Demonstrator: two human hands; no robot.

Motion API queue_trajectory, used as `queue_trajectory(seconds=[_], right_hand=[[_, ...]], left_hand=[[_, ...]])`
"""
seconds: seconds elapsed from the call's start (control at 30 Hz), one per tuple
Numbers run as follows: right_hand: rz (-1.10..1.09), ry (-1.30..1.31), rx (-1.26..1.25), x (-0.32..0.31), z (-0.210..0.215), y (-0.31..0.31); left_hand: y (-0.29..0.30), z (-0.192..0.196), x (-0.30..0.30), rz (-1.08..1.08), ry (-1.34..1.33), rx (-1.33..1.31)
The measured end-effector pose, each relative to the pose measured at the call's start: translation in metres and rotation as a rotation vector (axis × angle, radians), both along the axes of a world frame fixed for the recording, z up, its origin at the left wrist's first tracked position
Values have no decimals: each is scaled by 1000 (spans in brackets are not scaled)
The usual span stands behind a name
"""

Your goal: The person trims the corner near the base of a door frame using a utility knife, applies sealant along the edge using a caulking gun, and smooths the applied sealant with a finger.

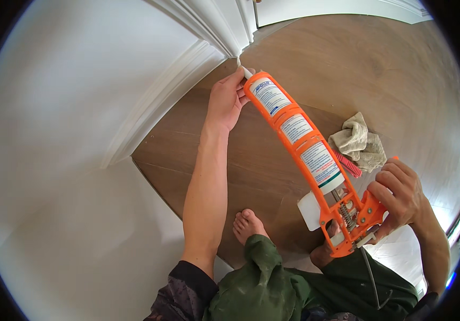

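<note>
An orange caulking gun (pixel 342 230) slants across the view, loaded with a white sealant cartridge (pixel 322 163) that carries printed labels. My right hand (pixel 398 195) is wrapped round its handle and trigger at the lower right. At the far end, the fingers of my left hand (pixel 227 101) are closed around the white nozzle (pixel 248 73). The nozzle's tip points at the floor corner where the white door trim (pixel 214 27) meets the baseboard (pixel 179 80). From the back of the gun a bent metal rod (pixel 370 275) sticks out toward me.
A crumpled beige rag (pixel 355 136) lies on the wooden floor (pixel 401 69), next to a red ridged object (pixel 349 164). Beside the gun's rear shows a white flat piece (pixel 309 211). My bare foot (pixel 248 224) is below; a white wall (pixel 69 107) stands left.
</note>
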State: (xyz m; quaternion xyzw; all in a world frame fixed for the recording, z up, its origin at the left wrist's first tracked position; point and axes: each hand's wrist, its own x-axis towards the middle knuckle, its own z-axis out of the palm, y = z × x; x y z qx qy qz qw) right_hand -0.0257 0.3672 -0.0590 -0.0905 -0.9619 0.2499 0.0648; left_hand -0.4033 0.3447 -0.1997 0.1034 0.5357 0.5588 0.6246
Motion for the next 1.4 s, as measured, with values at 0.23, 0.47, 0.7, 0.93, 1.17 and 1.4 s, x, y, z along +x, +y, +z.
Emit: queue_trajectory(seconds=[0.23,0.47,0.7,0.93,1.17,1.4], right_hand=[[83,35,17,21,-18,28],[181,32,21,35,-30,72],[240,22,88,47,-37,105],[246,61,185,50,-47,120],[419,-97,148,73,-46,147],[277,38,168,47,-39,140]], left_hand=[[6,7,7,-64,153,-72],[10,4,15,-128,212,-95],[14,7,25,-112,181,-59],[16,8,32,-80,217,-46],[11,7,35,-45,230,-33],[14,10,36,-36,231,-73]])
